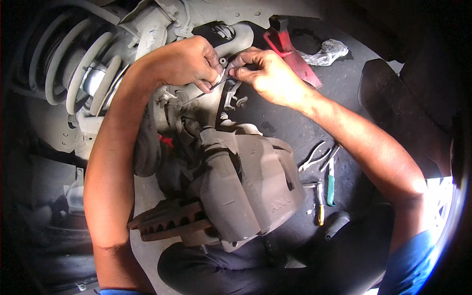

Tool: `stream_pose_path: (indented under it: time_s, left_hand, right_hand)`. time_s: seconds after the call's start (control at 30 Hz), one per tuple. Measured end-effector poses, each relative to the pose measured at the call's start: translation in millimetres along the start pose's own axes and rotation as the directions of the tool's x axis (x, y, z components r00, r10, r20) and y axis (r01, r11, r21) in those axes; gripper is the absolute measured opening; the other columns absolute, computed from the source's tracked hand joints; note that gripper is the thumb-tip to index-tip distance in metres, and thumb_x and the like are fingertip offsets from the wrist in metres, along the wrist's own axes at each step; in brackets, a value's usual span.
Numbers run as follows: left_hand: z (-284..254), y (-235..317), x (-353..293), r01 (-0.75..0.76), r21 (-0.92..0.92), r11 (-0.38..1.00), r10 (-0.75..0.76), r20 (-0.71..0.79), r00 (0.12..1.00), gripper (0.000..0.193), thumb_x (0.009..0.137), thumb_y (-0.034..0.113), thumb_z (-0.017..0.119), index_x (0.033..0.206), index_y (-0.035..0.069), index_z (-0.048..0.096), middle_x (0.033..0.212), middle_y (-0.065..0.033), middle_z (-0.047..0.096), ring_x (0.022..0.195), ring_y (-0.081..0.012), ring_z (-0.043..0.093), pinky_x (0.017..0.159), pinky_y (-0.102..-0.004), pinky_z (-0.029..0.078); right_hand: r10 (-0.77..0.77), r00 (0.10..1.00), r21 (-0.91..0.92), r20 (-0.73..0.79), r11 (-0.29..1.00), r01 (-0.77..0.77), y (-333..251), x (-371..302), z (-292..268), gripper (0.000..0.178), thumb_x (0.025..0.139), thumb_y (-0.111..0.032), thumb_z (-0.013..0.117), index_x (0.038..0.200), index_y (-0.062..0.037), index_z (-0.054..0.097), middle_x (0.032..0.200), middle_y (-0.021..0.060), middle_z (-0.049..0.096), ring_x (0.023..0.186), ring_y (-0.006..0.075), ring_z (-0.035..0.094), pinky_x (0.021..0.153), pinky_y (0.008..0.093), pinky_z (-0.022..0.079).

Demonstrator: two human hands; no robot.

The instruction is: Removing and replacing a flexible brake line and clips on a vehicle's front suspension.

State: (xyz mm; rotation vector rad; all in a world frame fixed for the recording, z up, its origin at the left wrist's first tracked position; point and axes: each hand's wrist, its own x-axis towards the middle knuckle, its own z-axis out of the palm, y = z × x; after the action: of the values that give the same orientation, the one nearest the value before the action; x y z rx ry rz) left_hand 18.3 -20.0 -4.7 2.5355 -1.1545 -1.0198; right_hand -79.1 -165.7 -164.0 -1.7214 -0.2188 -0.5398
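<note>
Both hands work close together above the suspension arm (211, 105), at the top middle. My left hand (189, 61) is closed, its fingertips pinching a thin dark cable (220, 84). From the other side, my right hand (265, 73) pinches at the cable's other end, thumb and forefinger together. A small pale piece shows between the fingertips, too small to name. Just above it, a round bolt end (222, 61) sticks up between the hands. Below stands a dusty brake caliper (250, 182), mounted over the edge of a brake disc (172, 223).
A coil spring (73, 64) rises at the left. A red stand (297, 61) and a clear plastic bag (329, 51) lie beyond my right hand. Pliers (314, 157), a teal-handled tool (331, 184) and a yellow-handled tool (321, 206) rest on the dark floor.
</note>
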Motion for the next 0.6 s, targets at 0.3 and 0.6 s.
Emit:
stream_pose_path:
  time_s: [0.3, 0.6]
  left_hand:
    - [0, -2, 2, 0.002, -0.032, 0.999, -0.001, 0.016, 1.000, 0.032, 0.087, 0.006, 0.071, 0.110, -0.016, 0.064, 0.098, -0.0210, 0.071, 0.089, -0.0272, 0.075, 0.084, -0.0354, 0.065]
    - [1, 2, 0, 0.017, 0.012, 1.000, -0.017, 0.014, 1.000, 0.030, 0.087, 0.006, 0.072, 0.107, -0.015, 0.066, 0.096, -0.0210, 0.072, 0.090, -0.0273, 0.075, 0.085, -0.0342, 0.064]
  right_hand:
    - [0.695, 0.718, 0.504, 0.043, 0.605, -0.616, -23, -2, 18, 0.021, 0.088, -0.025, 0.078, 0.102, -0.0092, 0.079, 0.103, 0.0000, 0.075, 0.097, 0.0103, 0.063, 0.082, 0.0288, 0.045]
    - [0.734, 0.669, 0.532, 0.112, 0.525, -0.665, -28, -1, 17, 0.019, 0.083, -0.024, 0.082, 0.097, -0.0111, 0.079, 0.102, 0.0005, 0.074, 0.099, 0.0119, 0.060, 0.087, 0.0333, 0.045]
